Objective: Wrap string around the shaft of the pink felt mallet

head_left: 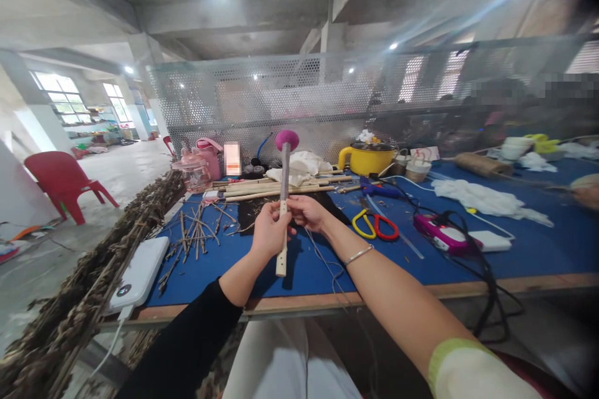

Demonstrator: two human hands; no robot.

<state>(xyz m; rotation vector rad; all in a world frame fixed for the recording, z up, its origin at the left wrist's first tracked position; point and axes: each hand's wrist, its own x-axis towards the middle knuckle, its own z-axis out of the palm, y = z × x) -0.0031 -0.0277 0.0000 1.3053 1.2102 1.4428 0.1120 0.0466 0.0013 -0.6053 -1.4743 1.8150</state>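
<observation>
A pale wooden stick [281, 255] with small dark holes stands nearly upright before me over the table. Its upper part carries a grey wrapping [285, 174], and a magenta fuzzy ball [287, 139] tops it. My left hand [270, 229] is closed around the bare wood, thumb along its front. At the lower end of the wrapping, my right hand [306, 212] is closed, its fingertips pinched against the stick. A thin grey cord [327, 265] runs down from beneath my right hand to the table edge; the exact pinch point is partly hidden.
Thin twigs [199, 234] and a white power bank [140, 274] lie left, beside bundled dried stalks [93, 274]. Behind are more wooden sticks [248, 187] and a yellow pot [372, 159]. Scissors [386, 227], a blue glue gun [381, 189] and a purple power strip [440, 234] lie right.
</observation>
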